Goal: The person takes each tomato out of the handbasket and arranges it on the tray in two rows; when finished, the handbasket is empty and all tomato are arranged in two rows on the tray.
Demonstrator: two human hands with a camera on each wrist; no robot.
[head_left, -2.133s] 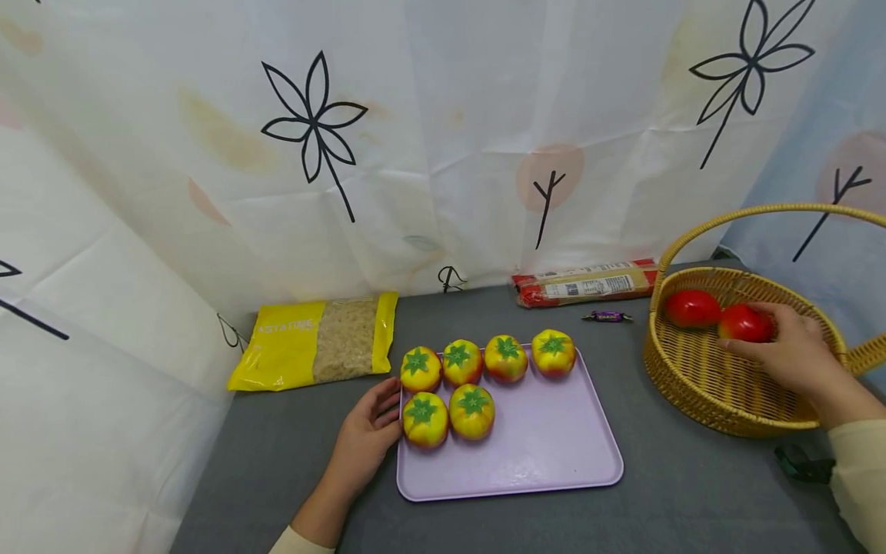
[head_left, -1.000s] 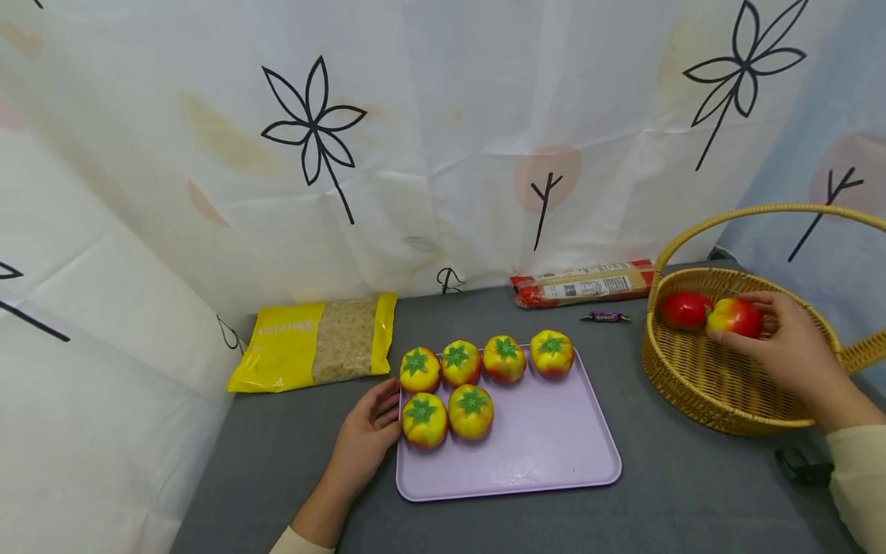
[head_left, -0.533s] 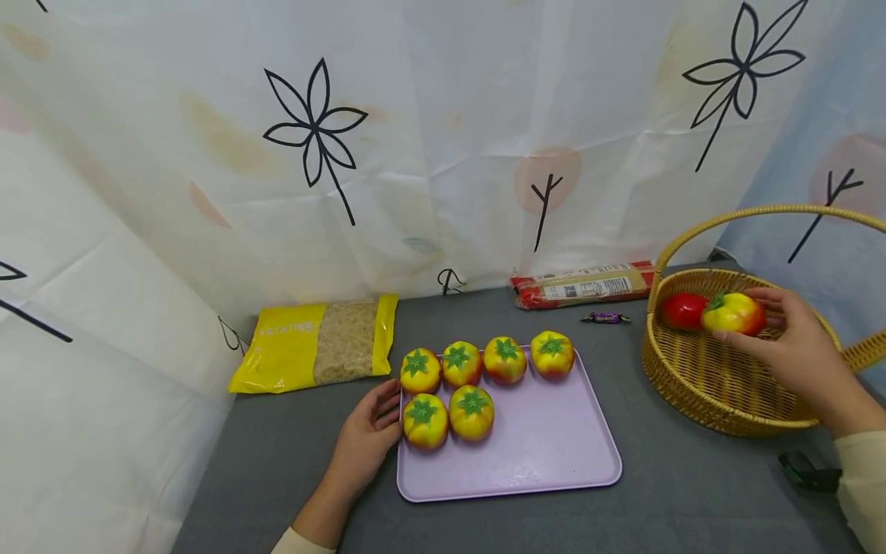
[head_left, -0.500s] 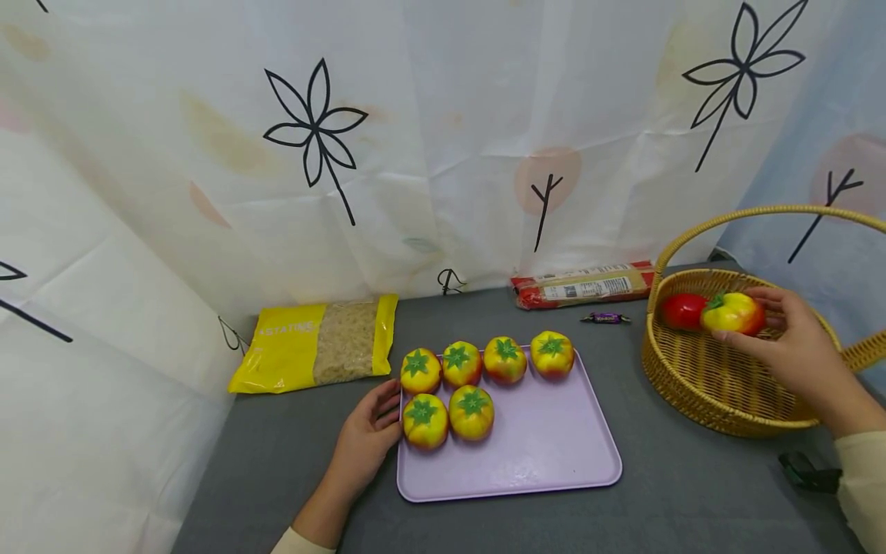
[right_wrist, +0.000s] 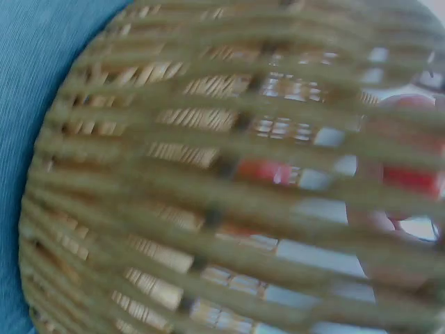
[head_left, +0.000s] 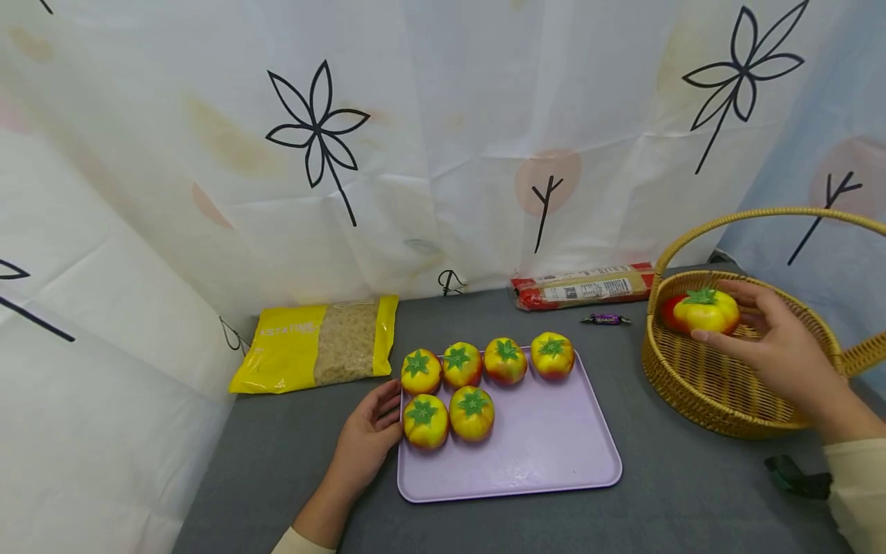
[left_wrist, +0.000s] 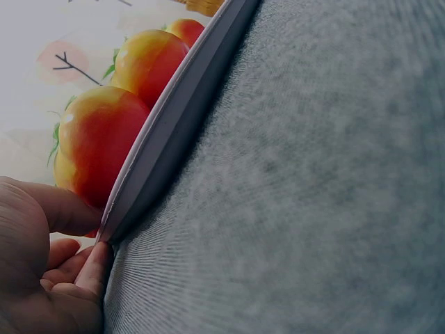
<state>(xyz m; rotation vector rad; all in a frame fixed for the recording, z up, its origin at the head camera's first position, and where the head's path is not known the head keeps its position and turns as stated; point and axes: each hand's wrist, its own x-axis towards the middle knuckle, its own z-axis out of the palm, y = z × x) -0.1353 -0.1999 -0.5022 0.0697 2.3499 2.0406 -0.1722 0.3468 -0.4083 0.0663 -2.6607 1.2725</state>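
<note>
In the head view, my right hand (head_left: pixel 771 338) holds a red-and-yellow tomato (head_left: pixel 706 312) with its green star-shaped calyx facing up, raised over the wicker basket (head_left: pixel 720 385). Behind it, a second red tomato (head_left: pixel 670 312) lies in the basket, partly covered. At the left edge of the lilac tray (head_left: pixel 533 454), my left hand (head_left: pixel 367 431) pinches the rim; the left wrist view shows thumb (left_wrist: pixel 66 209) and fingertip (left_wrist: pixel 97 261) on either side of it. Several like tomatoes (head_left: pixel 472 414) stand on the tray, calyx up. Basket weave fills most of the right wrist view.
Behind the tray lie a yellow bag (head_left: pixel 287 346), a red-ended noodle packet (head_left: pixel 588 288) and a small purple-wrapped candy (head_left: pixel 605 318). The basket's tall handle (head_left: pixel 761 215) arches over the right side. A dark object (head_left: pixel 796 477) is near the right sleeve. Patterned curtain surrounds the table.
My right hand has turned its tomato from red side to calyx up, lifted it and moved it left over the other one. My left hand and the tray have stayed put.
</note>
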